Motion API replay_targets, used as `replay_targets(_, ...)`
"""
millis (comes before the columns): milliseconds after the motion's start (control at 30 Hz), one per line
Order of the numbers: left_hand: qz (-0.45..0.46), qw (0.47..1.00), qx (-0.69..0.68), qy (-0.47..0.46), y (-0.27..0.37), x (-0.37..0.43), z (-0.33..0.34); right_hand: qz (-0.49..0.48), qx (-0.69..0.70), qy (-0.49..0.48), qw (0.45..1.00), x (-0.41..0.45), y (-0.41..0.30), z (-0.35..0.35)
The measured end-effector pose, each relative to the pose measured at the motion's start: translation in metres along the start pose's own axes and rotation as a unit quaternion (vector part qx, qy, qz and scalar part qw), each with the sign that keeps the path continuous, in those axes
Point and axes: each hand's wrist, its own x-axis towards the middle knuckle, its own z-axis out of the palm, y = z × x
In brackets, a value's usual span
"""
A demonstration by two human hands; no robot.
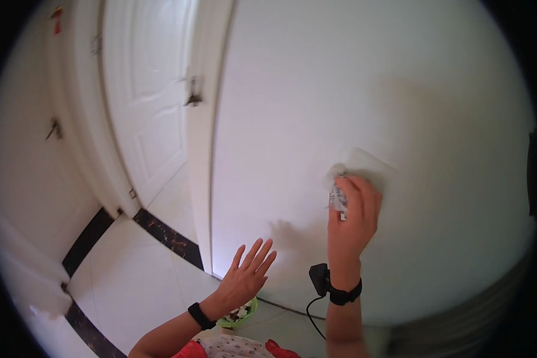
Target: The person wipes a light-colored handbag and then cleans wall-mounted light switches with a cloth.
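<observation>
My right hand (355,210) grips a crumpled white piece with dark print (338,199), perhaps paper or a thin wrapper, up against the white wall (295,112). Just beyond the fingers is a pale, square-edged plate (369,159), perhaps a switch cover, partly hidden by the hand. Lower and to the left, my left hand (246,277) is held with fingers apart and nothing in it. Its shadow falls on the wall away from the fingertips. Each wrist wears a black band; the right one carries a small black device (319,279) with a cable.
Below my left hand, a green bin (237,320) on the tiled floor (129,268) holds crumpled waste. To the left stand a white panelled door (147,89) with a handle and another door (31,147). Dark stone thresholds (168,237) cross the floor. A dark object (532,174) is at the right edge.
</observation>
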Motion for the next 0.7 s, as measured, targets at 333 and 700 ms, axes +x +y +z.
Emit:
replay_targets(333,-0.333,0.919,-0.141,0.158,-0.074,-0.233,-0.076,0.108,0.508,-0.46,0.72,-0.18,-0.27,0.056)
replay_targets(700,-0.521,0.788,-0.149,0.292,-0.12,-0.525,-0.227,-0.062,0.594,-0.544,0.589,-0.217,-0.595,0.082)
